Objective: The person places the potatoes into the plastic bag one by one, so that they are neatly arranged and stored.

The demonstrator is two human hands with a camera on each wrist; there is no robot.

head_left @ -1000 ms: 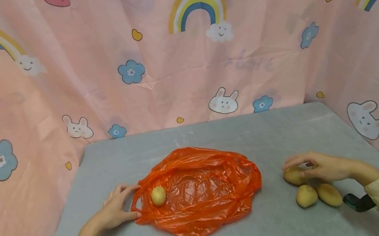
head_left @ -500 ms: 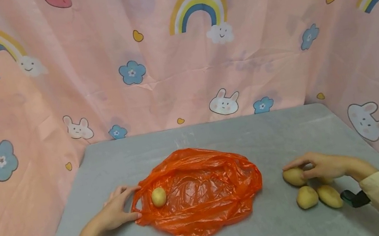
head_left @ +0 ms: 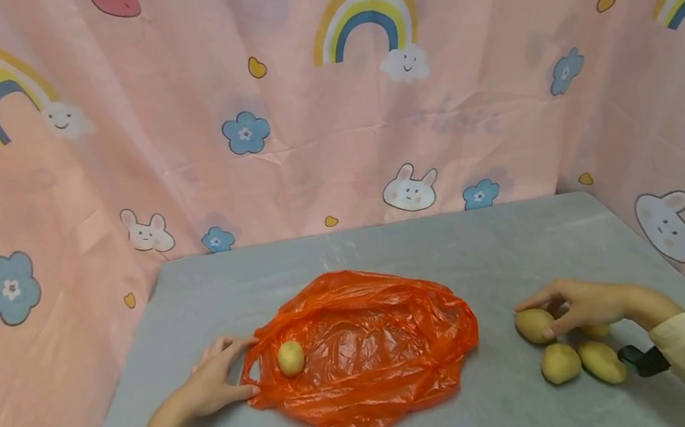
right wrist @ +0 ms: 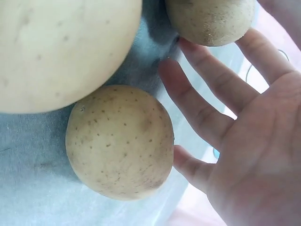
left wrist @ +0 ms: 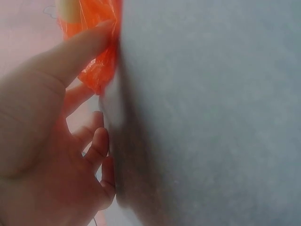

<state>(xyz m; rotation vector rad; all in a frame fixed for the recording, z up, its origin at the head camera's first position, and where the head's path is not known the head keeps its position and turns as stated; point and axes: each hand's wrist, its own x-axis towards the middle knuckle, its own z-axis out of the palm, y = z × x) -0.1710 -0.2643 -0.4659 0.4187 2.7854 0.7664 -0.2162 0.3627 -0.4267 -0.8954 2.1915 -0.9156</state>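
My right hand [head_left: 585, 301] is partly closed, thumb and forefinger gripping an oval, yellow-brown potato [head_left: 532, 327], other fingers spread. My left hand [head_left: 211, 383] is loosely open, thumb and forefinger apart, touching both sides of the handle hole of a crumpled, translucent orange-red plastic bag [head_left: 374, 404]. The gripped potato is at my right fingertips, well apart from the bag; a rounder potato [head_left: 560, 363], a longer potato [head_left: 603, 362] and a half-hidden potato [head_left: 597, 332] lie close by. Skins: matte, brown-speckled. A small pale potato [head_left: 290, 358] lies at the bag's handle end.
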